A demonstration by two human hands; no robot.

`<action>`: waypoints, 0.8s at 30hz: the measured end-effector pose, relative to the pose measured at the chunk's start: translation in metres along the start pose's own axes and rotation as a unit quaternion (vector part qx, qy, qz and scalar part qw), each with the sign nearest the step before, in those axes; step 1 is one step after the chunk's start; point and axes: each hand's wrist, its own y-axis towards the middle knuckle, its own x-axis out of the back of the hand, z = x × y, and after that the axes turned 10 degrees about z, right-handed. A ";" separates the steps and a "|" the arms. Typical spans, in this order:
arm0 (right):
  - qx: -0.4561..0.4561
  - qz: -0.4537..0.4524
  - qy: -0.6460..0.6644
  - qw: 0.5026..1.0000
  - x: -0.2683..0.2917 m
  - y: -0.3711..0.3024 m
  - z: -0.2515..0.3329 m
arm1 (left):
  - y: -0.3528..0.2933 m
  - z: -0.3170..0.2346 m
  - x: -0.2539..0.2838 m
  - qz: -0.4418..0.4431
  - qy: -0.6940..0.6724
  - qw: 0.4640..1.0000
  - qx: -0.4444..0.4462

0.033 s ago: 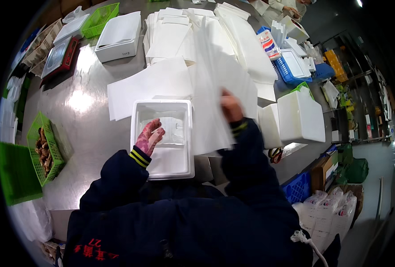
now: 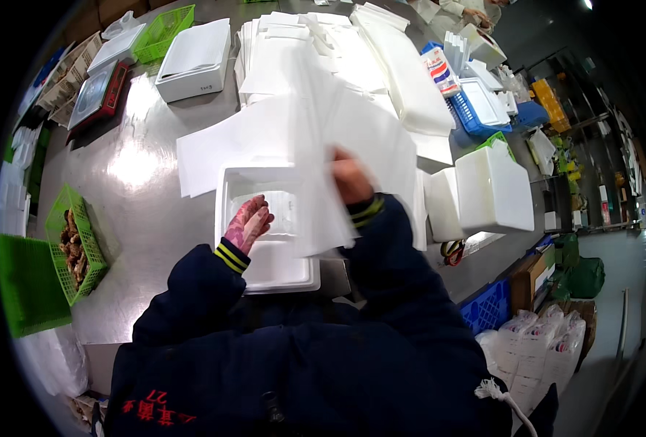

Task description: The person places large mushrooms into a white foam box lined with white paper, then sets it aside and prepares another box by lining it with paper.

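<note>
An open white foam box [image 2: 282, 287] stands on the metal table in front of me. Over its left side is my left hand [image 2: 249, 223], in a pink patterned covering, with fingers stretched and nothing in them. A thin clear lining or film shows inside the box beyond that hand. My right hand [image 2: 350, 177], smeared by motion, grips a tall, thin white sheet [image 2: 318, 153]. This sheet is blurred too and hangs across the right part of the box, hiding its right wall. Another flat white sheet [image 2: 225, 146] lies behind the box.
Piled white sheets [image 2: 272, 69] fill the far middle. White foam blocks [image 2: 494, 191] and scissors [image 2: 452, 253] lie on the right. A green basket [image 2: 75, 244] with brown contents, a scale [image 2: 96, 98] and a lidded foam box [image 2: 192, 62] stand left. A co-worker's hand [image 2: 479, 18] shows far right.
My right hand has moved left with the white sheet, which now covers the right side of the foam box. My left hand has stayed almost in place, its fingers closer together.
</note>
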 end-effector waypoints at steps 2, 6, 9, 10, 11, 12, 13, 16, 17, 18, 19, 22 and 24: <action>-0.138 -0.065 0.301 0.941 -0.059 0.013 -0.025 | -0.004 -0.005 -0.005 0.025 -0.090 0.995 0.019; -0.200 -0.089 0.515 0.829 -0.128 0.018 -0.055 | -0.030 -0.026 -0.001 0.093 -0.213 0.972 0.020; -0.220 -0.038 0.538 0.813 -0.136 0.009 -0.050 | -0.035 -0.021 0.004 0.083 -0.259 0.962 0.029; -0.212 -0.019 0.528 0.822 -0.127 -0.001 -0.051 | -0.033 -0.017 0.003 0.080 -0.273 0.958 0.034; -0.221 -0.026 0.527 0.821 -0.120 -0.005 -0.041 | -0.031 -0.012 0.004 0.072 -0.283 0.956 0.037; -0.237 -0.044 0.510 0.826 -0.108 -0.015 -0.032 | -0.021 0.001 0.004 0.080 -0.303 0.949 0.046; -0.230 -0.068 0.494 0.836 -0.096 -0.027 -0.027 | -0.017 0.004 0.002 0.076 -0.308 0.947 0.056; -0.245 -0.174 0.371 0.879 -0.068 -0.094 -0.037 | -0.001 0.028 0.002 0.045 -0.318 0.941 0.110; -0.245 -0.190 0.371 0.875 -0.058 -0.119 -0.041 | 0.006 0.041 0.010 -0.004 -0.327 0.931 0.161; -0.247 -0.205 0.409 0.854 -0.051 -0.136 -0.038 | 0.006 0.042 0.012 0.004 -0.307 0.932 0.195; -0.248 -0.222 0.444 0.832 -0.042 -0.155 -0.035 | 0.008 0.045 0.015 0.015 -0.287 0.931 0.227; -0.334 -0.299 0.390 0.804 -0.042 -0.204 -0.035 | 0.003 0.058 0.022 0.063 -0.209 0.947 0.236; -0.385 -0.318 0.325 0.804 -0.034 -0.269 -0.063 | 0.006 0.056 0.015 0.054 -0.169 0.957 0.229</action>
